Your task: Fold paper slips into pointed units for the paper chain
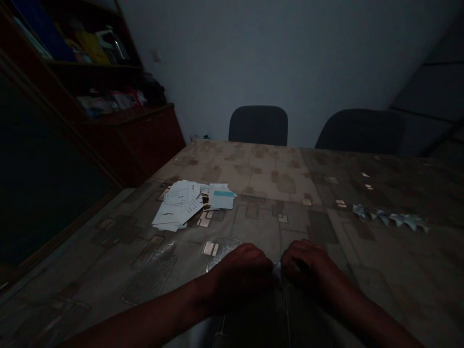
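Near the table's front edge, my left hand and my right hand are close together, both with curled fingers. A small pale piece of paper shows between them, pinched from both sides. Most of it is hidden by the fingers and the dim light. Beyond my left hand lies a spread pile of white cards, with a card bearing a light blue band at its right end. Off to the right, a row of small folded paper pieces lies on the patterned tablecloth.
Two dark chairs stand behind the table's far edge, against a pale wall. A wooden cabinet with shelves holding assorted items is at the left.
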Available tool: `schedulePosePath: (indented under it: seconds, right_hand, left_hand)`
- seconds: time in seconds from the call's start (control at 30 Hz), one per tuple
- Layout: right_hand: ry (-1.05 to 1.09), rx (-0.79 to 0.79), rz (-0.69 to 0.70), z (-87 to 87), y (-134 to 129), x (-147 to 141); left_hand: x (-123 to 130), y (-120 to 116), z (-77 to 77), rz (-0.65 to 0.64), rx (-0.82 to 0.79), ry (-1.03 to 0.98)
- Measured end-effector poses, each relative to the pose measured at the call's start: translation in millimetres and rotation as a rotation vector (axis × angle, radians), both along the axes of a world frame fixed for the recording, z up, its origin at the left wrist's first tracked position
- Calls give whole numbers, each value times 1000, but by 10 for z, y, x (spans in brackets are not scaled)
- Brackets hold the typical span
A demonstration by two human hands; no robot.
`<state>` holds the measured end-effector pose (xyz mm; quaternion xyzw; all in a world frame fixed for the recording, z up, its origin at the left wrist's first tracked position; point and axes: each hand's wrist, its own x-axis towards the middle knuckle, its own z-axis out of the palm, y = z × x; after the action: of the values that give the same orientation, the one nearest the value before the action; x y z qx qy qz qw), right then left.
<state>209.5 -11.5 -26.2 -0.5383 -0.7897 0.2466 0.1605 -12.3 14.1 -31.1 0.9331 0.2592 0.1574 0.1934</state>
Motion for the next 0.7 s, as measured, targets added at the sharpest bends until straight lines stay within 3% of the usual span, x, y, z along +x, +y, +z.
schedulePosePath:
  seconds: [0.23,0.47,0.7]
  right_hand:
    - [27,-67,0,103,27,-19]
    - [29,-2,81,48,70,36]
    - [-76,41,74,41,61,34]
  left_hand:
    - [-42,52,-90,-40,67,-139]
    - [49,195,-124,-184,263,-162]
    - [135,45,-83,-88,340,-105]
